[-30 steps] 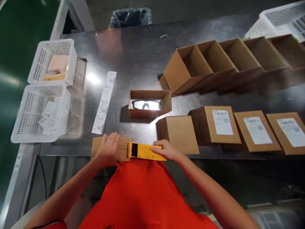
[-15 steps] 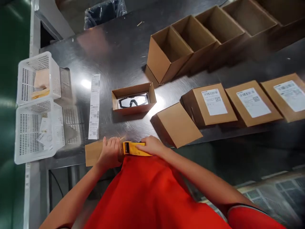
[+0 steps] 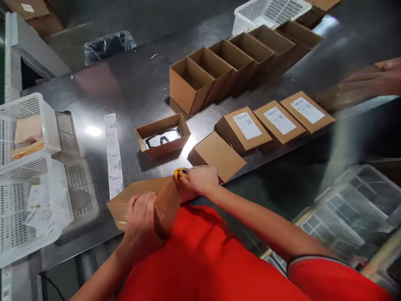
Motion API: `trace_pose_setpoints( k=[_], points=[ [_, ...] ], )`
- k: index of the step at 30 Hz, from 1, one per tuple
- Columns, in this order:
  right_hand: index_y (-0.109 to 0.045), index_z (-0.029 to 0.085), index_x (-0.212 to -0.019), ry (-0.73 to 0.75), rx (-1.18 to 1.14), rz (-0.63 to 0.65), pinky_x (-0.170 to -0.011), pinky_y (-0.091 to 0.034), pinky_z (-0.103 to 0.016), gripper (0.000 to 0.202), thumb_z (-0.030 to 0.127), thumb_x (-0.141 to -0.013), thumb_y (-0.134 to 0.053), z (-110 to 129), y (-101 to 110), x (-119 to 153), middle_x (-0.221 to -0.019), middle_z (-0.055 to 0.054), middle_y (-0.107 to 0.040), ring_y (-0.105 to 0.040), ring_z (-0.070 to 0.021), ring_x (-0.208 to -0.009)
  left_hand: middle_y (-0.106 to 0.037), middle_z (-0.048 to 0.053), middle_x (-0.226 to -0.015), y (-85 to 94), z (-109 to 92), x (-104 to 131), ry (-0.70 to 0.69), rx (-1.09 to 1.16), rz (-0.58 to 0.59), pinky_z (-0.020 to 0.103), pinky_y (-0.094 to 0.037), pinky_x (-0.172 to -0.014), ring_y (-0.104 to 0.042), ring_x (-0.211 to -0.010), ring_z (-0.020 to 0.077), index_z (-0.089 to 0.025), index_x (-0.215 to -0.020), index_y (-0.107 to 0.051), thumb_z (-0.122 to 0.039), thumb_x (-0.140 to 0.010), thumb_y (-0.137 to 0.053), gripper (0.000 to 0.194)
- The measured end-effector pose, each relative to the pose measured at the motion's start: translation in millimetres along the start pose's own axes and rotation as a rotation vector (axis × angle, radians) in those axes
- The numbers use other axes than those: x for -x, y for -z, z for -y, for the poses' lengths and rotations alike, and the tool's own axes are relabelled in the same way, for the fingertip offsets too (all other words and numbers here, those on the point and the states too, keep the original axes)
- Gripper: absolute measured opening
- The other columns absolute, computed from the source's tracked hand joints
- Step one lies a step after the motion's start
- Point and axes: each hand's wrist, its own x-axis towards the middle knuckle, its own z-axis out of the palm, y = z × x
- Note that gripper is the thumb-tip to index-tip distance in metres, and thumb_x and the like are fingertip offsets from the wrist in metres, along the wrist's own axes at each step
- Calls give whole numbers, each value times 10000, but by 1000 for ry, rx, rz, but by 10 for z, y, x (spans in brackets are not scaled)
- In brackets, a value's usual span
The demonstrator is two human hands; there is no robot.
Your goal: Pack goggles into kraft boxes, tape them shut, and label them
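Observation:
My left hand (image 3: 141,213) grips a closed cardboard box (image 3: 153,190) at the table's near edge, its fingers bent over the top. At the box's right end, my right hand (image 3: 200,179) is closed on a yellow tape dispenser (image 3: 181,172), mostly hidden by the fingers. Beyond them sits an open box (image 3: 169,146) with a black-and-white item (image 3: 163,137) inside. A plain closed box (image 3: 219,156) lies right of my right hand. To the left, a strip of printed labels (image 3: 113,154) lies flat on the metal table (image 3: 134,92).
Open empty boxes (image 3: 188,94) form a row at the back. Several labelled boxes (image 3: 247,129) stand to the right. White baskets (image 3: 52,138) are at left, another (image 3: 238,23) at the back. Another person's blurred hand (image 3: 376,81) reaches in from the right.
The held box has been raised and turned, showing more of its top and end. The dispenser has tilted in my right hand. The view has shifted right, and another person's hand has appeared.

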Motion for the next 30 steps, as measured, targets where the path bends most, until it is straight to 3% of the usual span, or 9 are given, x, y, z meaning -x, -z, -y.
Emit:
trace_pose_setpoints(
  k=[4,6,11,13,15,21,25,29,30],
  points=[
    [-700,166,-734,-169,-303,-272,-519,-354,-262,563,609,-858,-375,-724,88,440,-651,-83,-658,-607,-212,-641,-548,110,-1356,-357,234,125,-364,97,224,578,-146,-1158,-432,-1319,315,-265,-1316,-471,-278,-820,-552,503],
    [-655,175,-666,-201,-557,-423,-478,-337,-252,526,612,-832,-412,-1051,57,688,-534,-26,-565,-531,-164,-526,-508,100,-1405,-560,408,221,-369,147,343,581,-167,-1159,-393,-1353,315,-293,-1333,-460,-293,-813,-594,538],
    [-644,165,-663,-426,-898,-697,-419,-315,-259,425,567,-757,-539,-1452,-240,1008,-462,3,-462,-411,-133,-444,-417,257,-1431,-897,594,63,567,424,-70,587,-379,-1050,-422,-1328,357,-140,-1440,-225,-464,-855,-532,736],
    [-635,164,-639,-493,-995,-752,-408,-307,-256,435,578,-743,-547,-1543,-373,1005,-481,4,-455,-403,-132,-452,-501,231,-1369,-1029,462,-156,746,658,-26,494,-481,-981,-542,-1231,301,-147,-1426,-229,-457,-876,-508,690],
    [-634,159,-623,-528,-1089,-783,-418,-326,-255,445,587,-727,-566,-1649,-485,974,-512,-1,-479,-419,-136,-478,-562,173,-1325,-1184,213,-376,738,810,47,403,-516,-953,-592,-1174,239,-184,-1405,-258,-431,-883,-516,632],
    [-665,138,-644,-598,-1268,-795,-453,-386,-266,495,631,-669,-632,-1932,-672,904,-566,-28,-576,-480,-159,-530,-481,167,-1418,-1539,-688,-1071,679,710,111,363,-453,-1038,-532,-1247,201,-146,-1466,-108,-330,-889,-521,733],
    [-686,126,-719,-657,-1388,-776,-471,-442,-292,523,642,-643,-656,-1994,-739,892,-630,-63,-652,-547,-193,-558,-607,109,-1291,-1163,-699,-1512,491,515,187,404,-472,-990,-566,-1195,254,-215,-1418,-336,-377,-886,-521,586],
    [-685,133,-761,-664,-1433,-783,-505,-498,-327,520,633,-619,-688,-1981,-790,875,-684,-90,-699,-619,-240,-599,-490,193,-1391,-373,-229,-1865,409,-57,-150,529,-280,-1110,-389,-1338,358,-142,-1360,-453,-393,-897,-487,528],
    [-677,141,-753,-638,-1463,-774,-495,-499,-329,512,637,-627,-684,-1960,-792,870,-665,-85,-696,-623,-241,-582,-532,194,-1342,-200,-104,-1936,414,-162,-45,540,-287,-1097,-412,-1319,361,-140,-1318,-495,-344,-900,-478,466]
  ],
)
